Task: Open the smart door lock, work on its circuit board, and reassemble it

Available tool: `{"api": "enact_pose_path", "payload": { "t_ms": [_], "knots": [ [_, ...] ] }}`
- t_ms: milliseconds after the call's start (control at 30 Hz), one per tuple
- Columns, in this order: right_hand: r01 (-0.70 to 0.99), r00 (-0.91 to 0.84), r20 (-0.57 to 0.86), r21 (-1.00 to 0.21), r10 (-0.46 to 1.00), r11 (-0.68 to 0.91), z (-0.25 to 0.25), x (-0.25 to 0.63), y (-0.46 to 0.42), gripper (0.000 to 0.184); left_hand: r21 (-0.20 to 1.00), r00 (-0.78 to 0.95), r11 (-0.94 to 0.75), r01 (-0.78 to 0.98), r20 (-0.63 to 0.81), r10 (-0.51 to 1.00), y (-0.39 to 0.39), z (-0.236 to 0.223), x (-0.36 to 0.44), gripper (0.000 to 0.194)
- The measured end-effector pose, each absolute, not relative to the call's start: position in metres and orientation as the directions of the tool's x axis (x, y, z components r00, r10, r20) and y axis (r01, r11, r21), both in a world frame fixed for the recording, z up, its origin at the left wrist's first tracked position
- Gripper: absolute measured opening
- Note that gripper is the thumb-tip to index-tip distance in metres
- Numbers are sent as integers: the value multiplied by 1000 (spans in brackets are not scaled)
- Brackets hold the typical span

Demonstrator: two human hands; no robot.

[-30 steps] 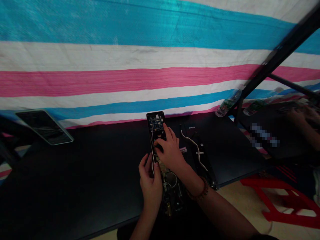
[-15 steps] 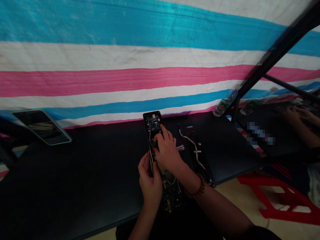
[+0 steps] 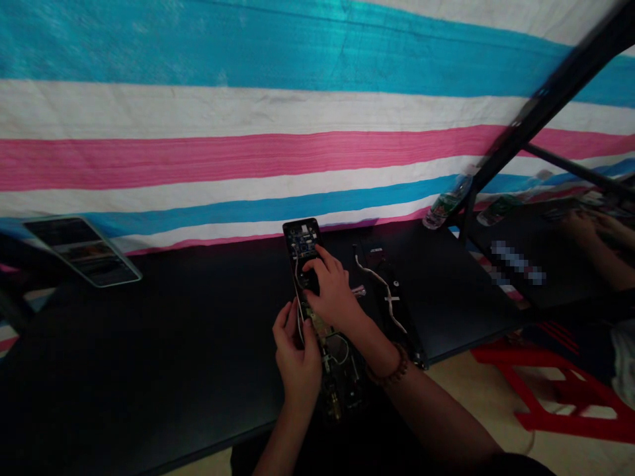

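A long black opened device (image 3: 303, 246) with a circuit board and white wires lies lengthwise on the black table (image 3: 163, 330) in front of me. My left hand (image 3: 296, 354) grips its left edge, fingers curled round the side and a white wire. My right hand (image 3: 333, 291) rests on top of the device's middle, fingers bent and pressing on a dark part I cannot make out. A bead bracelet is on my right wrist. A second long black panel (image 3: 391, 301) with a white cable lies just right of the device.
A phone (image 3: 82, 250) leans at the far left of the table. A striped tarp (image 3: 248, 119) hangs behind. Plastic bottles (image 3: 444, 206) stand at the table's right end beside a black frame post. Another person's hands (image 3: 595, 228) work at the adjoining table. A red stool (image 3: 555, 390) stands below.
My right hand has slid a little up the device toward its far end. My left hand keeps its grip on the left edge. The view has shifted slightly.
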State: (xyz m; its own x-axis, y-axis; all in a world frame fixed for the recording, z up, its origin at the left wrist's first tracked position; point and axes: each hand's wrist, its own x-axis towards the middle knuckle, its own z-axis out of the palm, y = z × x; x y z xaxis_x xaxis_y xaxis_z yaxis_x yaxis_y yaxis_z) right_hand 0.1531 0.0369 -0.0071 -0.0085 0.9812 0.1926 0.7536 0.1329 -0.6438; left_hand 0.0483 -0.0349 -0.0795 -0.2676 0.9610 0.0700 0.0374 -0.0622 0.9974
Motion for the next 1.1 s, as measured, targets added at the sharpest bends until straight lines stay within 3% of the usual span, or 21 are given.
{"api": "enact_pose_path", "payload": {
  "t_ms": [233, 367, 533, 767, 933, 1100],
  "knots": [
    [804, -28, 192, -579, 981, 137, -2, 150, 33, 38, 993, -251, -98, 66, 112, 962, -33, -80, 46, 48],
    [817, -45, 311, -536, 949, 214, 6, 147, 38, 46, 995, -244, -59, 76, 76, 967, -32, -82, 43, 47],
    [855, -106, 369, -440, 923, 274, 7, 152, 52, 23, 993, -254, -102, 57, 113, 960, -29, -73, 39, 41],
    [869, -166, 393, -376, 904, 323, -1, 152, 55, 19, 998, -224, -68, -7, 65, 972, -16, -61, 34, 39],
    [828, -120, 442, -450, 889, 335, 3, 154, 53, 18, 995, -270, -93, 26, 97, 958, -6, -55, 28, 38],
    [756, -115, 457, -536, 882, 377, 11, 164, 52, 36, 986, -347, -146, 84, 166, 923, -4, -34, 25, 37]
  ]
}}
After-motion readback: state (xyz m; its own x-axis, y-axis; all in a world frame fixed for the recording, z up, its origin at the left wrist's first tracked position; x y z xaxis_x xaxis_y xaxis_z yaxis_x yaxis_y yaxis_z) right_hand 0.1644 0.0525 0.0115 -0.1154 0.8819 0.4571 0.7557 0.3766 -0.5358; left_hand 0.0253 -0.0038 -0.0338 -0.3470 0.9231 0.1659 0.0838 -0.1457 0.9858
